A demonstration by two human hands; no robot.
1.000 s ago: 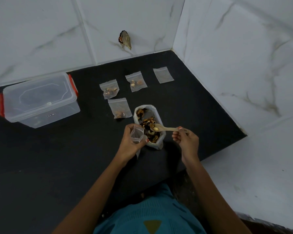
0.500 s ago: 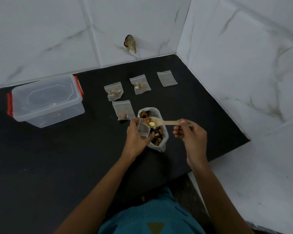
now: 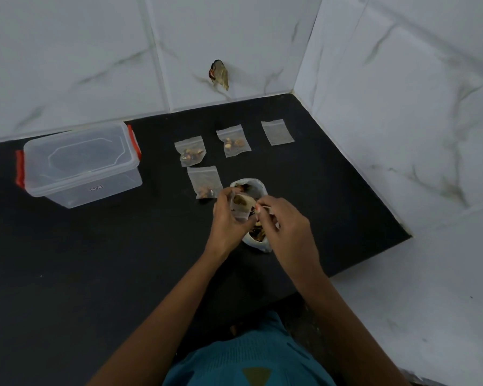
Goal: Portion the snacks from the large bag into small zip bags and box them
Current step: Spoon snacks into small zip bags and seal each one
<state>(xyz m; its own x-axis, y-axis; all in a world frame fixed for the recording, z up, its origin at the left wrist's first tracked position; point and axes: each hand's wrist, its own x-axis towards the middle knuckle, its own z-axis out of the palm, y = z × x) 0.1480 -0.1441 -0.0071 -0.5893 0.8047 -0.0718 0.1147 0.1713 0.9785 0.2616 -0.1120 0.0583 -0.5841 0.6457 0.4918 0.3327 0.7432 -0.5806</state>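
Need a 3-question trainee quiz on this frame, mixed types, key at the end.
1. True or false: the clear box has its lid off.
2. How many filled zip bags lie on the counter? A) two B) three C) five
3. Fill in: the left hand holds a small zip bag; the right hand holds a ___ at its mouth.
Key: 1 false, the lid is on. 2 B. 3 spoon.

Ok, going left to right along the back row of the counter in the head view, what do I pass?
Clear lidded box with red clips → snack-filled zip bag → second snack-filled zip bag → empty zip bag.
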